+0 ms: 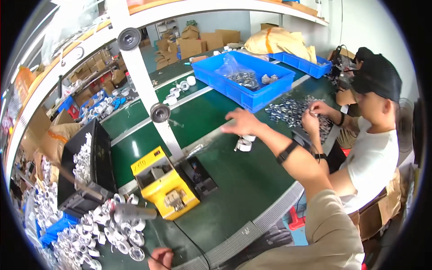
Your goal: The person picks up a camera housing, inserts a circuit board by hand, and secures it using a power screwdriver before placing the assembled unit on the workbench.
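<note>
My right hand (245,123) reaches over the green work surface, palm down, fingers stretched apart with nothing seen in them. Just below it lie white round parts (244,144), apart from the fingers. At the lower edge my left hand (161,258) has its fingers curled in; whatever they may hold is hidden. Beyond the left hand stands a yellow box-shaped fixture (168,191) with a small metal piece on top and a black cable. A blurred grey cylindrical tool (134,213) hangs left of the fixture, above a heap of white round parts (123,236).
A black crate (96,157) of white parts stands at left. A white post (146,78) rises behind the fixture, beside a black tray (198,175). Farther back is a blue bin (220,85). At right a co-worker (373,148) handles small metal parts (288,110).
</note>
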`<state>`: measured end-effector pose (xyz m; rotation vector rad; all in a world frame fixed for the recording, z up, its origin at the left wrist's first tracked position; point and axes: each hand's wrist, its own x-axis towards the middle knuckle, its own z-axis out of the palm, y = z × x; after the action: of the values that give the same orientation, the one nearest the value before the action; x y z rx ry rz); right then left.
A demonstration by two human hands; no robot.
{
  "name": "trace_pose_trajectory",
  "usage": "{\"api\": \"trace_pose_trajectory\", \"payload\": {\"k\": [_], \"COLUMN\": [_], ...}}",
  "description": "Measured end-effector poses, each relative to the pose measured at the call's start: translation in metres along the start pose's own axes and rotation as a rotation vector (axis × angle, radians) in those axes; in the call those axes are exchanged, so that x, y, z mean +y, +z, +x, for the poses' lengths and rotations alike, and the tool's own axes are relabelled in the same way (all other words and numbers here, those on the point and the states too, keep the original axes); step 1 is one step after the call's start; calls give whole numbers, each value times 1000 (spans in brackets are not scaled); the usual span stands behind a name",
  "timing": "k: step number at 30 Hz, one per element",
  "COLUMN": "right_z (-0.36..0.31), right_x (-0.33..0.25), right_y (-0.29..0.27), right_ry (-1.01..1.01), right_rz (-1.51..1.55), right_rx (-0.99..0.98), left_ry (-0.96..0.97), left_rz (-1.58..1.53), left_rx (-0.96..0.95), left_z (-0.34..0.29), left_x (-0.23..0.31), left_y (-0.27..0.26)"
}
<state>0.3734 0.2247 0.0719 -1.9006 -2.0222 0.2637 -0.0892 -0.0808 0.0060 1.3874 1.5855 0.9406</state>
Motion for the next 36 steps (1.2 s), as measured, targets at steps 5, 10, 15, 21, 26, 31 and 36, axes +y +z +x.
{"api": "trace_pose_trajectory", "payload": {"k": [5, 10, 15, 21, 26, 31, 36], "right_z": [-100, -127, -182, -216, -204, -179, -178], "right_x": [23, -3, -77, -148, -180, -166, -163], "right_y": [39, 76, 71, 79, 84, 83, 75], "right_ry": [-27, -300, -428, -693, -871, -715, -804], "right_rz": [-206, 49, 106, 311, 405, 829, 713], "right_rx": [54, 219, 395, 392, 321, -34, -91], "left_ry": [136, 255, 251, 65, 5, 170, 85], "left_rz": [22, 287, 374, -625, -749, -587, -530], "left_rx": [-185, -222, -327, -830, -740, -630, -829], "left_z": [6, -2, 17, 67, 80, 88, 78], "left_x": [40, 41, 42, 37, 31, 35, 40], "left_y": [15, 3, 9, 58, 79, 69, 51]}}
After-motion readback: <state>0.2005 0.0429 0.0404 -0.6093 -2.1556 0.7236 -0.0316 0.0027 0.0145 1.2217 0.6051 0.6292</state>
